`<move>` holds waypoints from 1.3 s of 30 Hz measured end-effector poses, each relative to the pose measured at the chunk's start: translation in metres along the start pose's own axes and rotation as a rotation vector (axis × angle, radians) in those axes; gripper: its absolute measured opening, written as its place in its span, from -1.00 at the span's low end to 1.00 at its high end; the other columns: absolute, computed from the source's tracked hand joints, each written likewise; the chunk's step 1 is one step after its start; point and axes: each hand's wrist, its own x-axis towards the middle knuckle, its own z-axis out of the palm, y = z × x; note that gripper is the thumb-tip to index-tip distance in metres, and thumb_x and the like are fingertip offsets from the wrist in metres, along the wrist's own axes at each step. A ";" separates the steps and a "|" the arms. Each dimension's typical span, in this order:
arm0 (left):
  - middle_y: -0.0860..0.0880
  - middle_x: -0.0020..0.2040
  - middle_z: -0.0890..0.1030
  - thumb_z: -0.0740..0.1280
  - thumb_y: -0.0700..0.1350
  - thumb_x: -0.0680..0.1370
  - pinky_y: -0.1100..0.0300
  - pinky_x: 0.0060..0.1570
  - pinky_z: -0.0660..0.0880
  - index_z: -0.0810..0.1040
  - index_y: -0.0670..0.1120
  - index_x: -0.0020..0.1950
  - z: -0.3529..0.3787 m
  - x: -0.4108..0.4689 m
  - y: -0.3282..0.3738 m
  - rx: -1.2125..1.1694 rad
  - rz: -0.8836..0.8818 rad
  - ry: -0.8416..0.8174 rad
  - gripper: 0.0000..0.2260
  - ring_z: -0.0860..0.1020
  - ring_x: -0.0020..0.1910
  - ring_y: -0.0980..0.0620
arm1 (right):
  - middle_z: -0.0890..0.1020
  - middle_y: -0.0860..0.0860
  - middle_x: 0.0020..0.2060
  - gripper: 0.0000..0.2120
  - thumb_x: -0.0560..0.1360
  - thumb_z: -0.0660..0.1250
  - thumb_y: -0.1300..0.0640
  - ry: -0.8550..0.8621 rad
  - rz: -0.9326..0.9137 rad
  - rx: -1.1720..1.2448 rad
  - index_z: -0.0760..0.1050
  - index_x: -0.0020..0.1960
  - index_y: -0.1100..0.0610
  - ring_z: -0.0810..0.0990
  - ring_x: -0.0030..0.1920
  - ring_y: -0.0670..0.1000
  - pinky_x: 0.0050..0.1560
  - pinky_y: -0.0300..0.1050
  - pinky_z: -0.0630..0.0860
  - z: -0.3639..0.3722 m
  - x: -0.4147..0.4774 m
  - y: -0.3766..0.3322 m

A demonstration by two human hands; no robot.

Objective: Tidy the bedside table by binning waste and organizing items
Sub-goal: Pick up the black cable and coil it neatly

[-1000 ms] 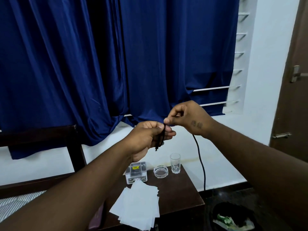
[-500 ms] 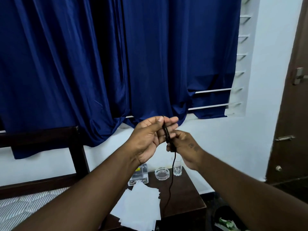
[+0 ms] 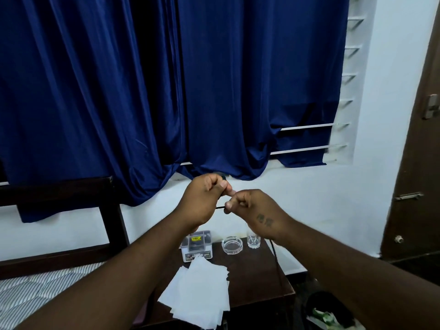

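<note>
My left hand [image 3: 202,201] and my right hand [image 3: 254,210] meet above the dark wooden bedside table [image 3: 257,282], both pinched on a thin black cable [image 3: 220,207]. A short stretch of the cable runs between the hands and its tail hangs down past my right wrist over the table's right side. On the table lie a stack of white paper sheets [image 3: 200,298], a small white box with a clear lid [image 3: 196,246], a glass ashtray [image 3: 232,245] and a small drinking glass [image 3: 254,241].
A dark bin [image 3: 333,315] holding green and white waste stands on the floor to the right of the table. A bed with a striped sheet [image 3: 28,294] and dark headboard is on the left. Blue curtains hang behind; a brown door is at far right.
My right hand went down below the left and has come back level with it, drawing the cable around the left hand's bundle. The view tilted a little downward.
</note>
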 end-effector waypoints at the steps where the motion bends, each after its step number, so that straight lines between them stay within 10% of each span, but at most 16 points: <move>1: 0.00 -0.18 0.73 0.23 -0.18 0.69 0.19 -0.01 0.50 0.61 -0.18 -0.10 -0.001 -0.001 -0.001 0.062 0.004 -0.021 -0.76 0.66 -0.14 0.13 | 0.55 -0.31 -0.48 -0.78 0.57 0.37 -0.01 0.008 -0.015 -0.072 0.64 -0.17 0.07 0.46 -0.47 -0.25 -0.38 -0.38 0.26 -0.004 0.002 -0.004; 5: 0.00 -0.28 0.71 0.24 -0.26 0.64 0.13 -0.20 0.38 0.55 -0.20 -0.11 0.001 -0.005 0.004 0.120 -0.032 -0.128 -0.83 0.54 -0.36 0.18 | 0.58 -0.23 -0.42 -0.72 0.48 0.44 -0.13 0.089 -0.123 -0.321 0.59 -0.29 0.03 0.50 -0.37 -0.25 -0.36 -0.35 0.26 -0.023 0.012 -0.014; 9: -0.18 -0.21 0.69 0.20 -0.19 0.72 0.25 -0.28 0.32 0.55 -0.14 -0.09 0.000 -0.010 0.013 -0.067 -0.093 -0.194 -0.77 0.63 -0.09 -0.06 | 0.55 -0.28 -0.48 -0.72 0.41 0.54 -0.09 0.118 -0.199 -0.263 0.59 -0.30 0.08 0.50 -0.41 -0.26 -0.39 -0.44 0.33 -0.043 0.021 -0.023; 12: -0.15 -0.22 0.65 0.16 -0.15 0.74 0.08 -0.11 0.34 0.57 -0.19 -0.01 -0.003 -0.011 0.016 -0.175 -0.127 -0.249 -0.75 0.65 0.14 -0.34 | 0.51 -0.18 -0.53 -0.75 0.40 0.57 0.01 0.093 -0.189 -0.106 0.60 -0.29 0.13 0.39 -0.49 -0.19 -0.42 -0.41 0.25 -0.052 0.028 -0.022; 26: -0.34 0.27 0.63 0.13 -0.15 0.72 -0.19 0.33 0.50 0.49 -0.16 -0.03 -0.003 -0.014 0.026 -0.739 -0.101 -0.247 -0.78 0.62 0.30 -0.25 | 0.45 0.07 -0.37 -0.72 0.62 0.28 0.22 0.150 0.099 0.485 0.67 -0.20 0.04 0.31 -0.42 -0.10 -0.36 -0.22 0.27 0.010 0.017 0.023; 34: -0.15 0.26 0.68 0.14 -0.16 0.74 -0.06 0.47 0.39 0.52 -0.19 0.05 -0.011 -0.005 0.005 -0.477 -0.088 0.036 -0.80 0.59 0.34 -0.04 | 0.57 -0.26 -0.50 -0.80 0.60 0.35 0.06 -0.012 0.008 0.159 0.71 -0.05 0.12 0.46 -0.45 -0.26 -0.34 -0.46 0.34 0.034 -0.002 0.014; 39: -0.09 0.11 0.75 0.14 -0.15 0.74 0.27 0.13 0.47 0.51 -0.14 -0.07 -0.014 -0.005 -0.002 -0.256 -0.100 -0.024 -0.75 0.67 0.05 0.22 | 0.51 -0.37 -0.53 -0.81 0.54 0.40 -0.03 0.027 -0.041 -0.170 0.62 -0.24 -0.06 0.48 -0.46 -0.32 -0.42 -0.44 0.29 0.017 0.002 0.001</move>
